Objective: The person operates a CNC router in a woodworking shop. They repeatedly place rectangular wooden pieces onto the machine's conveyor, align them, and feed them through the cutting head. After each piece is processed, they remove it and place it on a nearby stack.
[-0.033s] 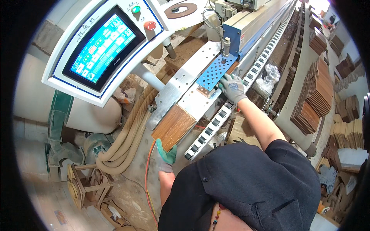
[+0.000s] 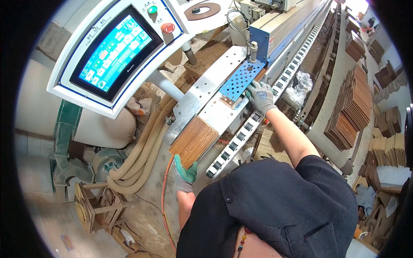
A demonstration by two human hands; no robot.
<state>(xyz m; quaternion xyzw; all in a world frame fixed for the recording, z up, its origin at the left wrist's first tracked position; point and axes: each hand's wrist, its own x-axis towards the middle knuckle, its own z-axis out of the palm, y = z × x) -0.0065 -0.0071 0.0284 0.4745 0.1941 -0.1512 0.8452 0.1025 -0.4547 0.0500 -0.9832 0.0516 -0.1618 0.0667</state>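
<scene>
My left hand (image 2: 186,173), in a green and grey work glove, is closed on the near end of a brown wood-grain board (image 2: 195,141). That board lies on the machine's metal infeed table (image 2: 215,112). My right hand (image 2: 261,95), in a grey glove, reaches to the edge of a blue perforated plate (image 2: 241,78). Its fingers stretch against the plate's right side, and their tips are partly hidden. Under the plate, part of another wooden board (image 2: 228,102) shows at the near end.
A control panel (image 2: 120,51) with lit screen and red button stands at left. A roller rail (image 2: 234,145) runs beside the table. Stacked brown boards (image 2: 350,103) line the right. Hoses (image 2: 144,146) and an orange cable (image 2: 164,202) lie on the left.
My right hand's fingers have shifted slightly at the edge of the blue plate. The left hand and its board stay in place.
</scene>
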